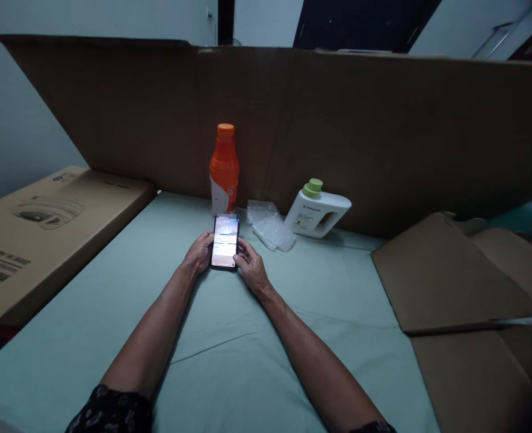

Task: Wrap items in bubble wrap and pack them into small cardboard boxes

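A smartphone (pixel 225 243) with a lit screen is held upright between my two hands, in the middle of the head view. My left hand (pixel 200 251) grips its left edge, the fingers partly hidden behind it. On the right edge, my right hand (pixel 251 263) is closed, with the thumb at the lower corner of the screen. Just behind the phone stands an orange bottle (pixel 224 171) with an orange cap and a white label. Clear bubble wrap (pixel 270 225) lies to the right of it. Further right is a white jug (pixel 316 213) with a green cap and a handle.
A pale green sheet (pixel 338 288) covers the surface. Behind it rises a tall brown cardboard panel (pixel 360 132). To the left lies a flat printed cardboard box (pixel 53 228); folded cardboard (pixel 451 276) is at the right edge.
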`<action>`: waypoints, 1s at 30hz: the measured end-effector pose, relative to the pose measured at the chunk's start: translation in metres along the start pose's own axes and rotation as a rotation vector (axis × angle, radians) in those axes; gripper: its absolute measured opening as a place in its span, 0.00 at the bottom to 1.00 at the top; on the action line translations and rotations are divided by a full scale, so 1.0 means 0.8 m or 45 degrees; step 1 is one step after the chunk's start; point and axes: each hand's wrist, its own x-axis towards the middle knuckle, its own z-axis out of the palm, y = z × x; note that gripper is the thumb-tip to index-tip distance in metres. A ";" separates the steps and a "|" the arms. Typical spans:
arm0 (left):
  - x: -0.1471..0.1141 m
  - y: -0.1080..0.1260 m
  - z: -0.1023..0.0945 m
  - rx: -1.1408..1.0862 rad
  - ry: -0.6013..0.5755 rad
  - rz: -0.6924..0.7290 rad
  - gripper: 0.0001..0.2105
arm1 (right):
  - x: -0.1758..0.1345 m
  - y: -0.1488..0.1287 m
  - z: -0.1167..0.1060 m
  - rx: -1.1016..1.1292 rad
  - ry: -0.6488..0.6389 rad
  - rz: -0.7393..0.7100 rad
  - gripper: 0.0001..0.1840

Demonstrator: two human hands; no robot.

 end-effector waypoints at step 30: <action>0.011 -0.003 -0.009 0.088 -0.109 -0.240 0.07 | 0.009 -0.018 -0.022 0.021 -0.110 0.275 0.20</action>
